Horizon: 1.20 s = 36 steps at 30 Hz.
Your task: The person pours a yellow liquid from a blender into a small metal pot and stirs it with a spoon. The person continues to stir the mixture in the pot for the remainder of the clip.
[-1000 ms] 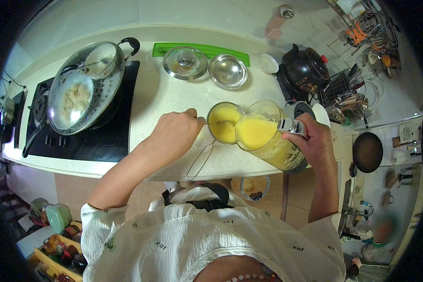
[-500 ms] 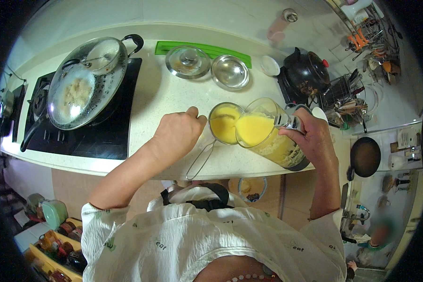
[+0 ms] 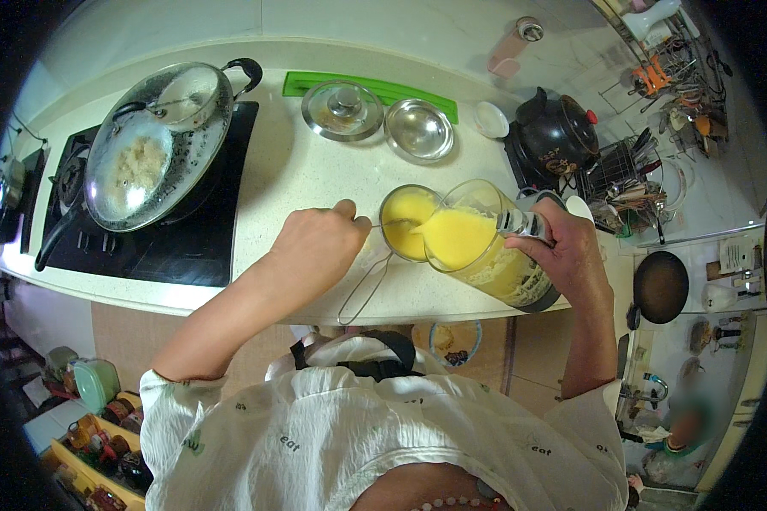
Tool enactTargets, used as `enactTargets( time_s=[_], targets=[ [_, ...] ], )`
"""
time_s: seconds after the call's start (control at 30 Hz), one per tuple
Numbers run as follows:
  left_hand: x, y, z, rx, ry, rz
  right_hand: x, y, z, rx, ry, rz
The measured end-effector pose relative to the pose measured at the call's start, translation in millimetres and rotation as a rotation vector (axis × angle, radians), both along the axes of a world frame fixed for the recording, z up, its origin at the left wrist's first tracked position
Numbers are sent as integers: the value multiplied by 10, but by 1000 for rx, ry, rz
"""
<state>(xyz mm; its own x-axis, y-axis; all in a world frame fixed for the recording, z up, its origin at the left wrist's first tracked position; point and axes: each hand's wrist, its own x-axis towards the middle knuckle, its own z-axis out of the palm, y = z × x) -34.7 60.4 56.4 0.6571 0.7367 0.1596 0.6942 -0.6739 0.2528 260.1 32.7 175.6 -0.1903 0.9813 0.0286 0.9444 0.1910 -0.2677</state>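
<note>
Right hand (image 3: 562, 243) gripping jug (image 3: 504, 271), yellow liquid (image 3: 458, 238) (strainer (image 3: 389, 248) too)

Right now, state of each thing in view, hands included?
Jug: tilted, pouring yellow liquid
Round container: holding yellow liquid
Left hand: closed on a thin utensil
Right hand: closed on the jug's handle
Pan: covered
Glass lid: on the pan, misted
Small lid: knob up
Metal bowl: upright, empty
Black pot: closed

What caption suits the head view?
Right hand tips a jug of yellow liquid over a vessel; left hand holds a utensil in it.
</note>
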Motion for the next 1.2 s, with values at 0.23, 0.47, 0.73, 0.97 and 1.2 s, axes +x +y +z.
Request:
enactTargets(
  time_s=[0.23, 0.47, 0.73, 0.97, 1.2],
  targets=[
    [211, 115, -128, 45, -45, 7, 14, 7, 12, 20, -42, 3],
    [211, 133, -109, 65, -48, 33, 65, 45, -1, 60, -51, 32],
    [-28, 26, 84, -16, 29, -6, 56, 52, -31, 65, -46, 27],
    [-24, -18, 76, -6, 11, -22, 25, 26, -7, 46, -56, 26],
    [160, 137, -64, 67, -29, -7, 51, 19, -15, 31, -47, 30]
  ],
)
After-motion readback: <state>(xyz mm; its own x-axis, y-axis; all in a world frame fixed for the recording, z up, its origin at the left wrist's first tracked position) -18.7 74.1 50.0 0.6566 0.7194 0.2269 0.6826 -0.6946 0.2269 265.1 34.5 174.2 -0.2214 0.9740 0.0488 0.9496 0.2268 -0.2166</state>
